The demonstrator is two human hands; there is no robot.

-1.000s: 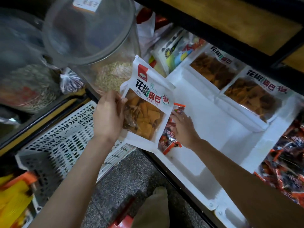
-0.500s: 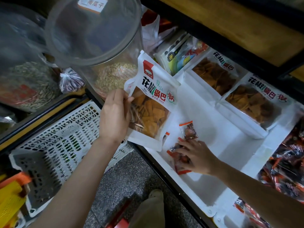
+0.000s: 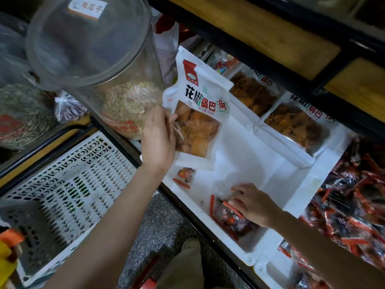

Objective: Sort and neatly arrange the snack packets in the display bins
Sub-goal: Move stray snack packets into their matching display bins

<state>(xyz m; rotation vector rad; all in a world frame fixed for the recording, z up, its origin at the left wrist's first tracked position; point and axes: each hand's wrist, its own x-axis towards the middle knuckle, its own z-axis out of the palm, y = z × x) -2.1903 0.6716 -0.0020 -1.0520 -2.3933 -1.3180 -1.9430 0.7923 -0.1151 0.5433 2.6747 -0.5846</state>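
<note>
My left hand (image 3: 159, 138) grips the left edge of a large white bag of orange crisps (image 3: 199, 113), held upright over the left end of the white display bin (image 3: 295, 184). My right hand (image 3: 253, 202) lies low in the bin near its front wall, fingers curled on a few small red and black snack packets (image 3: 231, 219). One more small red packet (image 3: 184, 176) lies alone on the bin floor below the big bag. Two matching crisp bags (image 3: 293, 124) lean against the bin's back wall.
The neighbouring bin on the right holds a heap of red and black packets (image 3: 352, 207). A clear round jar of seeds (image 3: 100, 65) stands at the left, a white perforated crate (image 3: 60, 184) below it. Wooden shelves (image 3: 260, 28) hang over the bins.
My right hand has dragged the small packets toward the bin's front right, leaving one packet behind. My left hand has lifted the big crisp bag further up and back.
</note>
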